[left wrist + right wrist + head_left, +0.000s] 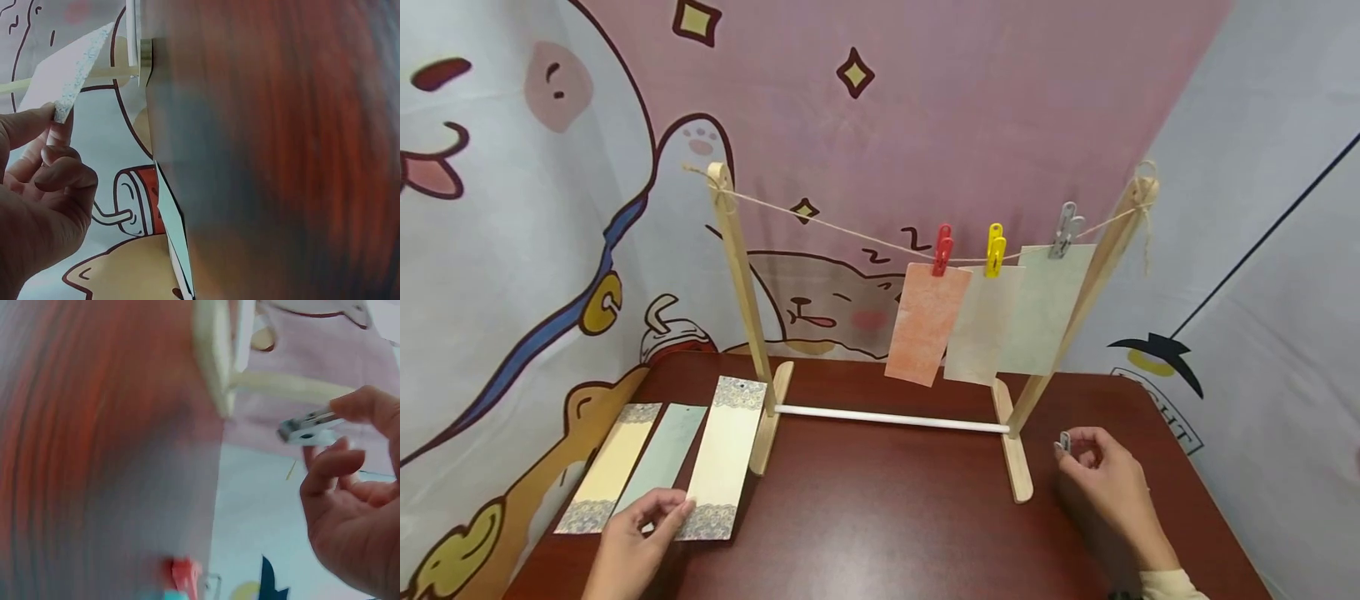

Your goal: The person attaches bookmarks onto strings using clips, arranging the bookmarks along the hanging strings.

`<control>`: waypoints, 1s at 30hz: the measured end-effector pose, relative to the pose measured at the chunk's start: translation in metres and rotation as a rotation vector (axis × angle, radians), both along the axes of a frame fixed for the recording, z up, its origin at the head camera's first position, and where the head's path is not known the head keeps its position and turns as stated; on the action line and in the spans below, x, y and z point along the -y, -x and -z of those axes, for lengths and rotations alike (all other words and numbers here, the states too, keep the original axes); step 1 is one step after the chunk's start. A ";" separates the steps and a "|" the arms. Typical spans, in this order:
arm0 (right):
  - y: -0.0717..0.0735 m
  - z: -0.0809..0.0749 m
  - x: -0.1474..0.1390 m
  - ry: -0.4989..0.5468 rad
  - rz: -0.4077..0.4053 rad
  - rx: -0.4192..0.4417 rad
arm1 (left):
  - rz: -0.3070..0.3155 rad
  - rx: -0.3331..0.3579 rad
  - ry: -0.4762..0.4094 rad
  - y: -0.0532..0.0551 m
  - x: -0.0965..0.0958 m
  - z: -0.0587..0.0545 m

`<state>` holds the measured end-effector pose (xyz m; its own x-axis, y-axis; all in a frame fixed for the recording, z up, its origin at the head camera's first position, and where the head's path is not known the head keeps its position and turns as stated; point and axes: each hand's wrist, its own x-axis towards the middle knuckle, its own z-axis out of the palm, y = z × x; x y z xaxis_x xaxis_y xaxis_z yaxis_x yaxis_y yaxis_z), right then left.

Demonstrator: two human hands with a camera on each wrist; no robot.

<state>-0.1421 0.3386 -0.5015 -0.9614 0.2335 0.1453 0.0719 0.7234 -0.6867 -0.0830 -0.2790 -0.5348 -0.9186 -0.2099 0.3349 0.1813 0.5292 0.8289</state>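
My left hand (638, 533) pinches the lower edge of a cream card (724, 450) with lace-patterned ends, thumb on top. In the left wrist view the card is raised clear of the table. My right hand (1111, 483) is at the right side of the stand, pinching a grey clothespin (306, 438) between thumb and fingers. On the string (842, 231) hang an orange card (927, 325) under a red clothespin (942, 250), a beige card (983, 329) under a yellow one (996, 250), and a pale green card (1051, 308) under a grey one (1064, 229).
A yellow lace-edged card (612, 467) and a green card (662, 446) lie on the table (880, 508) at left. Wooden posts (743, 292) with feet and a white crossbar (891, 417) form the stand. A red clothespin (186, 574) lies near the table edge.
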 end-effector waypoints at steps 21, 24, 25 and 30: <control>0.005 -0.038 0.032 0.710 -0.261 -0.140 | 0.064 0.027 -0.091 0.006 -0.016 -0.012; 0.008 -0.041 0.037 0.737 -0.269 -0.161 | 0.068 0.016 -0.095 0.006 -0.018 -0.013; 0.008 -0.042 0.038 0.740 -0.272 -0.168 | 0.072 0.016 -0.098 0.006 -0.019 -0.013; 0.007 -0.047 0.044 0.742 -0.284 -0.202 | 0.095 0.008 -0.133 0.008 -0.024 -0.017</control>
